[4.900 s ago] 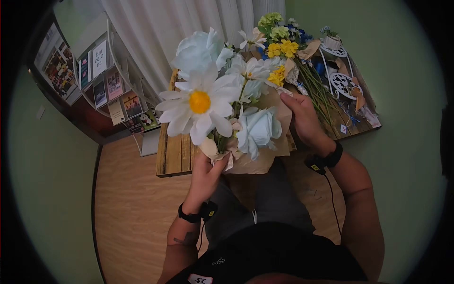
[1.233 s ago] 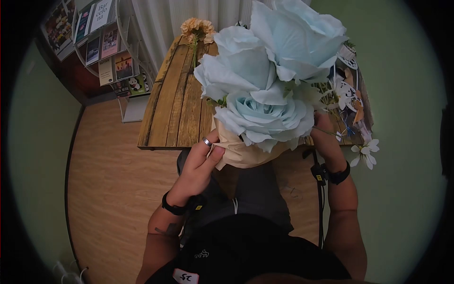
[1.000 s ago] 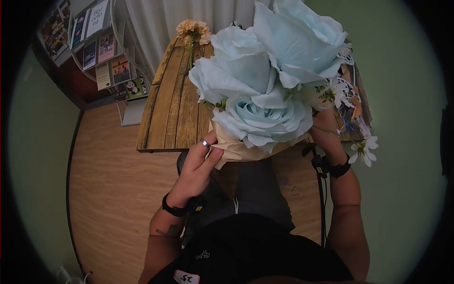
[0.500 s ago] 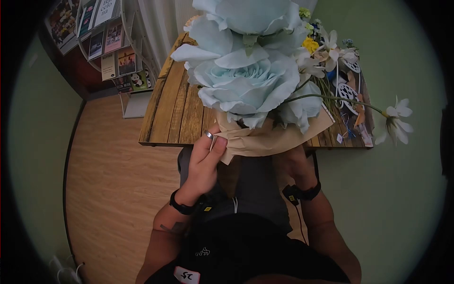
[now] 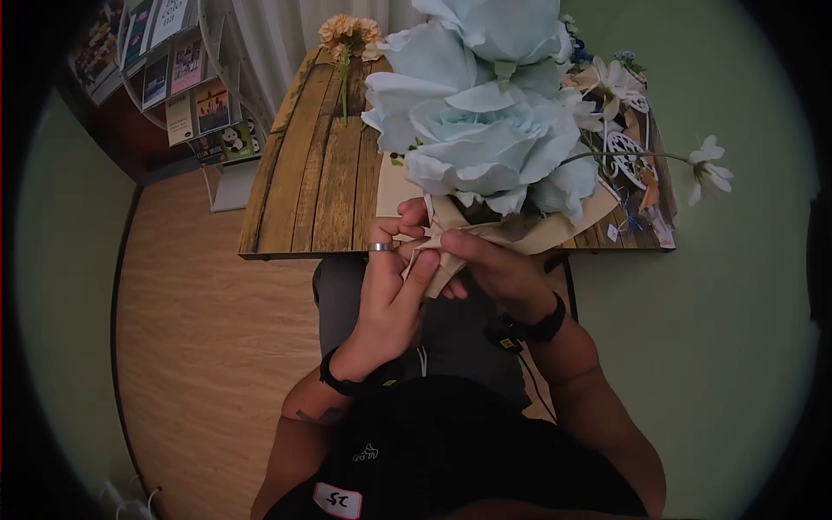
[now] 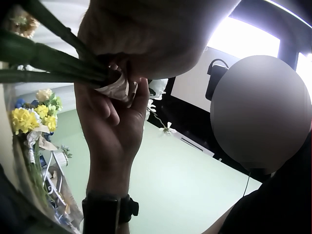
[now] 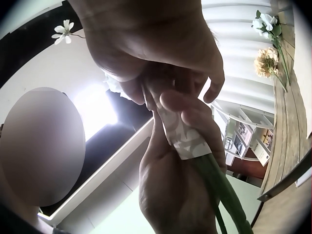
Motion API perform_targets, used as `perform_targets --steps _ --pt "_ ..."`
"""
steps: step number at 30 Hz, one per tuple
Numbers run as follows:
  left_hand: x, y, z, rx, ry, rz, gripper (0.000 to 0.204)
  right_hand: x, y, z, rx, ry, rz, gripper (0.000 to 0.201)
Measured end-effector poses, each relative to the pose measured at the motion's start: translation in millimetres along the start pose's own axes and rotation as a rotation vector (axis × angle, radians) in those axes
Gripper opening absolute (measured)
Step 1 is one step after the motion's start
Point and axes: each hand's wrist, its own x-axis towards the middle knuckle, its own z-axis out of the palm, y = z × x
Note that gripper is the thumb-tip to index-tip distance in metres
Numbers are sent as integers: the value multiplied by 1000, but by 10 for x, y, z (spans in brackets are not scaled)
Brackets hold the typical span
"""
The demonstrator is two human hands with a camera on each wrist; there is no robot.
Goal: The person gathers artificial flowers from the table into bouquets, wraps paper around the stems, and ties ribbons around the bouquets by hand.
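Note:
Large pale blue roses (image 5: 485, 130) rise from brown paper (image 5: 555, 232) in the head view, with white daisies at their right. My left hand (image 5: 390, 290) grips the gathered paper low on the bouquet, thumb in front. From the right, my right hand (image 5: 503, 276) pinches the same gathered paper, its thumb close to the left hand's fingers. In the right wrist view a patterned white wrap (image 7: 187, 139) surrounds the stems, and green stems (image 7: 222, 187) come out below it. Thick green stems (image 6: 44, 61) also cross the left wrist view.
Peach flowers (image 5: 344, 36) lie at the far left of the wooden table (image 5: 325, 186). White metal scrollwork (image 5: 626, 156) and small items crowd its right side. A magazine rack (image 5: 227, 104) stands at the left, beside a curtain. Yellow flowers (image 6: 27, 119) show in the left wrist view.
The right hand has moved from under the paper's right side up to the gathered paper beside the left hand, and now pinches it. The roses have shifted slightly right and down.

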Motion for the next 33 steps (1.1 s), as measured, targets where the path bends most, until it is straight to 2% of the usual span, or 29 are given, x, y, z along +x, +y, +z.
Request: perform_targets --steps 2,3,4,6,8,10,11,12,13,16,17,19,20,21,22,23,24,25,26,28,29,30,32,33 --pt "14 -26 -22 -63 -32 -36 21 30 -50 -6 15 -48 -43 58" --pt "28 -38 -7 18 25 29 17 47 -8 -12 6 -6 -57 48" --pt "39 -45 8 100 78 95 14 70 27 -34 8 1 -59 48" --pt "41 -143 -161 171 68 102 14 133 46 -77 -33 -9 -206 41" --pt "67 -171 -202 241 65 114 13 145 -25 -33 -60 -8 -222 41" --pt "76 -138 -98 -53 152 71 15 113 -95 -15 -80 -7 -224 41" --pt "75 -105 -37 -54 150 69 15 87 -152 -49 -89 -55 -151 43" --pt "81 -55 28 -140 171 0 19 74 -188 -71 -99 -103 -82 45" --pt "105 -22 57 -225 188 -63 24 82 -187 -64 -105 -104 -90 45" --pt "133 -146 -56 -156 114 -75 33 113 -180 -37 -93 -31 -81 47" --pt "146 -161 -86 -157 117 -78 33 122 -182 -43 -98 -54 -104 48" --pt "156 -188 -147 -237 59 -201 34 116 -158 -72 -91 -79 -114 49" --pt "143 -206 -168 -235 61 -200 34 114 -176 -120 -73 -168 -84 48" --pt "146 -224 -191 -381 13 -258 32 123 -198 -149 -60 -257 -60 48" --pt "153 -245 -209 -526 -37 -319 30 131 -201 -130 -64 -257 -68 48" --pt "165 -282 -232 -523 -43 -316 30 136 -189 -93 -177 -191 -186 38" --pt "164 -333 -260 -624 -69 -410 30 137 -177 -74 -285 -123 -300 39" --pt "147 -381 -281 -726 -92 -505 31 152 -145 -112 -243 -172 -371 34" --pt "119 -421 -277 -727 -88 -505 31 104 -126 -98 -241 -173 -369 34" --pt "109 -490 -258 -835 -267 -465 36 -12 -107 -62 -374 60 -287 27" --pt "147 -497 -300 -815 -390 -485 37 45 -124 -111 -333 -85 -292 22" --pt "142 -506 -297 -814 -394 -485 37 21 -141 -115 -336 -82 -295 22" --pt "106 -491 -262 -1050 -382 -610 31 -36 -212 -70 -390 -88 9 28" --pt "52 -568 -277 -1045 -386 -608 31 -44 -199 -65 -382 -26 103 27"
